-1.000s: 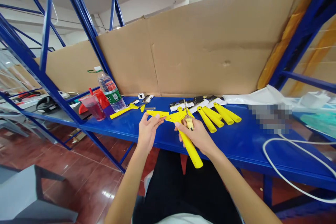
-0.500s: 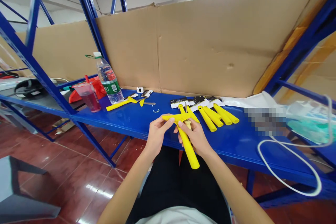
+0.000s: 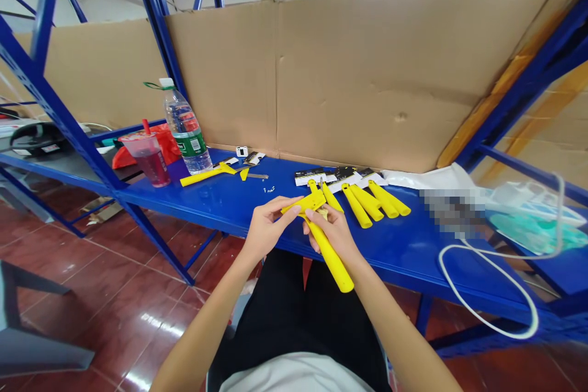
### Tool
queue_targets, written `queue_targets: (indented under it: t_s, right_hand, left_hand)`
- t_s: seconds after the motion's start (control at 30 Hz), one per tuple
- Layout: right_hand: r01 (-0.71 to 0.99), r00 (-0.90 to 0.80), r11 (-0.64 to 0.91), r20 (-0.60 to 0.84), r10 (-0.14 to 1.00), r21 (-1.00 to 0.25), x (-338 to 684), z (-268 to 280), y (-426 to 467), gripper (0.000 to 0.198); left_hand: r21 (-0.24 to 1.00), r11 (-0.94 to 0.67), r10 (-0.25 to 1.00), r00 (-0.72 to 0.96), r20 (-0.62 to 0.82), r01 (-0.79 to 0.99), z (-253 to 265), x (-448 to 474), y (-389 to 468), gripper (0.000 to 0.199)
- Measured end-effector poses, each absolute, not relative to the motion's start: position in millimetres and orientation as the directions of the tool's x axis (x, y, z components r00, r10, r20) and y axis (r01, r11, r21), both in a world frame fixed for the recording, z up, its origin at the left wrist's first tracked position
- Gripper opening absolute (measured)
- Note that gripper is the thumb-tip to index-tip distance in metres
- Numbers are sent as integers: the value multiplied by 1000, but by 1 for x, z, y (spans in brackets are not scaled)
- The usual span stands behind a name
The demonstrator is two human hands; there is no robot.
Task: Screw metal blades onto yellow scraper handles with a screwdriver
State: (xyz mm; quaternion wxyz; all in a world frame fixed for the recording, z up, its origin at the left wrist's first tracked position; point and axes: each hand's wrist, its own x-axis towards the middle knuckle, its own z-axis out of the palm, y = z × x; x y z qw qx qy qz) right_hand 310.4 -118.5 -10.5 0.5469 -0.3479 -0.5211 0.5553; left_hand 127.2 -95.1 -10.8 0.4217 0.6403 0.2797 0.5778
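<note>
Head view: both hands hold one yellow scraper [image 3: 327,245] over the near edge of the blue counter [image 3: 413,245]. The left hand [image 3: 264,229] pinches its crossbar head; the right hand [image 3: 337,233] grips handle and a small tool. Four yellow handles [image 3: 370,202] lie beyond, apparently unassembled.

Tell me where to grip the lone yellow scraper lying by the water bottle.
Grip the scraper by its long straight handle, coming from above on the side toward the cup. The handle lies flat and bare; the wide head end points at small parts near the middle of the table.
</note>
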Motion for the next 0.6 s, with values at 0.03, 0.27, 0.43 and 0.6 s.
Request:
queue_targets:
  t_s: [0.03, 0.27, 0.43, 0.6]
  right_hand:
    - [-238, -167, 142, 184, 969, -961, 311, -10, -119, 41]
    - [-208, -208, 102, 146, 967, -973, 309, -5, -123, 45]
    - [-195, -219, 83, 126, 967, -977, 308, -4, -122, 44]
    - [-192, -247, 88, 136, 959, -977, 310, -10, -119, 43]
  left_hand:
    - [874, -467, 858, 169, 485, -133, -11, 126, -95, 34]
    - [890, -450, 838, 307, 450, -75, -5, 109, -91, 39]
    - [891, -455, 818, 394, 419, -3, -1, 96, -87, 40]
    - [915, -402, 806, 475, 354, 1, 2, 88, -86, 44]
